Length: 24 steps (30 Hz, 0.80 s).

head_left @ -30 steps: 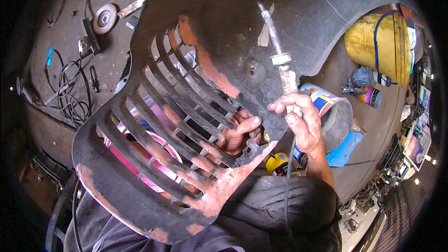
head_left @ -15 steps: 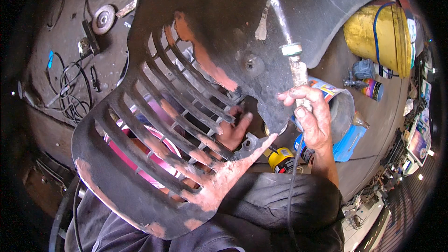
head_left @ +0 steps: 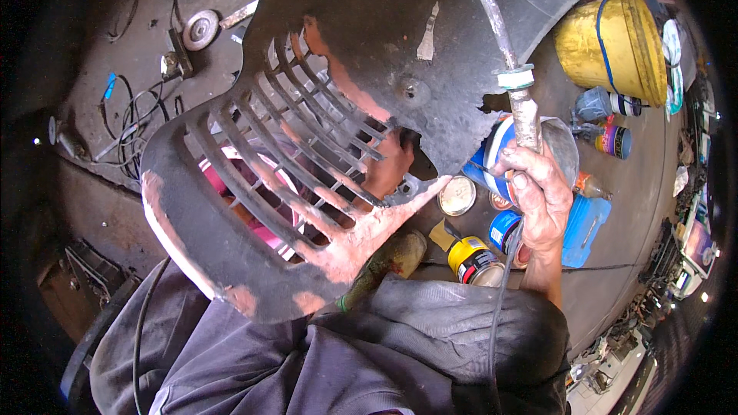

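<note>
A black plastic bumper panel (head_left: 201, 215) with a slatted grille lies tilted over my lap. Pinkish-orange filler patches (head_left: 350, 250) cover parts of its slats and edges. My right hand (head_left: 538, 192) is closed round the pale, stained handle of a soldering iron (head_left: 525, 111). The iron's long tip points up and away, over or beside the panel's far part. Behind the slats, close to the panel's broken inner edge, my left hand (head_left: 390, 160) shows in part. Its fingers are mostly hidden, so its grip on the panel is unclear.
Right of the panel stand a yellow bucket (head_left: 588, 42), a blue container (head_left: 586, 232), a yellow-and-black can (head_left: 473, 260) and a round tin (head_left: 457, 196). A pink tub (head_left: 265, 242) sits below the grille. Cables (head_left: 127, 127) and an abrasive disc (head_left: 201, 30) lie at the left.
The panel's near end has lifted away from my lap and tilted. My right hand has shifted rightward with the soldering iron, and my left hand has moved farther up behind the slats.
</note>
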Available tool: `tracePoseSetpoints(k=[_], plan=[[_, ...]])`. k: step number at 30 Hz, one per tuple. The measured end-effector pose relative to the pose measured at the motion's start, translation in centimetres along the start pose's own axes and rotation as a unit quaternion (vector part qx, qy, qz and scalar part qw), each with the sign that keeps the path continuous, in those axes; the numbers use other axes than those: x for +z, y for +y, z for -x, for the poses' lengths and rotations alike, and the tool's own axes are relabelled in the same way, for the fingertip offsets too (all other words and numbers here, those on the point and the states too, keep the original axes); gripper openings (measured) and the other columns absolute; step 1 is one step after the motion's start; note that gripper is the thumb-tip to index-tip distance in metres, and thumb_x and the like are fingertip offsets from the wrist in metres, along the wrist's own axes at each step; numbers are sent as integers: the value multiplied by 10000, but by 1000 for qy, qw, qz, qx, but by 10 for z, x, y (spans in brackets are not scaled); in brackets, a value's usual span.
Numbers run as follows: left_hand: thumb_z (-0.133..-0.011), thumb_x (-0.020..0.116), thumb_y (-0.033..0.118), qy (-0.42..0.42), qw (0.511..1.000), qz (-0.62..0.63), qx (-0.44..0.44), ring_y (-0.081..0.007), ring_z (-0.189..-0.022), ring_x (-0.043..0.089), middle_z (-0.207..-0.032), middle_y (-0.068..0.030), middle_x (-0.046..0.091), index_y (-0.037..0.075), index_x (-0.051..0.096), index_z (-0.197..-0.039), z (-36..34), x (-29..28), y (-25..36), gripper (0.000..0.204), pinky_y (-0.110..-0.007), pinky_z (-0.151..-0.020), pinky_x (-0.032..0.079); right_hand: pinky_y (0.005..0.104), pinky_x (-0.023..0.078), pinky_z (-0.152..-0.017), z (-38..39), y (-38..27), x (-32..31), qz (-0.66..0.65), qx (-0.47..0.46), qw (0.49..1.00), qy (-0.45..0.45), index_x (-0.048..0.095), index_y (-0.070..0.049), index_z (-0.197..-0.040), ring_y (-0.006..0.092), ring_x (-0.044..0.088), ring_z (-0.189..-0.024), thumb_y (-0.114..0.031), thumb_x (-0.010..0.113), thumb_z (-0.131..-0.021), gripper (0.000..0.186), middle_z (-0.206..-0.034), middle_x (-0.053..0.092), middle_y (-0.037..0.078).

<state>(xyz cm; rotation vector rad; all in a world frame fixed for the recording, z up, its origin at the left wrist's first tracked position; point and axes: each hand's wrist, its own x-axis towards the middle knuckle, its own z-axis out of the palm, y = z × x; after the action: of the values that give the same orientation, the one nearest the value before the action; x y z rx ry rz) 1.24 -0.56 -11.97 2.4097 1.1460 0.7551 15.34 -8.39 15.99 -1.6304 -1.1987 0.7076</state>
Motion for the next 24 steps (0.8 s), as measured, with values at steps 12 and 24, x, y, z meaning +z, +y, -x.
tracePoseSetpoints(k=[12,24], plan=[[-844,688,193,-258,664,615,-338,-146,-734,550,-840,-75,612,78,509,-1099,26,-101,-17,332,-321,-652,465,464,505,-828,-4,-40,-51,-266,-132,953,66,430,8,-1347,322,620,-872,-700,436,-900,838,-949,627,221],[-936,560,304,-289,762,547,-190,-186,-750,579,-876,-94,623,256,337,-1351,29,-110,-4,474,-382,-652,498,518,460,-933,88,-145,-146,-131,-84,980,122,457,35,-1349,447,543,-1146,-564,508,-904,749,-1192,567,334]])
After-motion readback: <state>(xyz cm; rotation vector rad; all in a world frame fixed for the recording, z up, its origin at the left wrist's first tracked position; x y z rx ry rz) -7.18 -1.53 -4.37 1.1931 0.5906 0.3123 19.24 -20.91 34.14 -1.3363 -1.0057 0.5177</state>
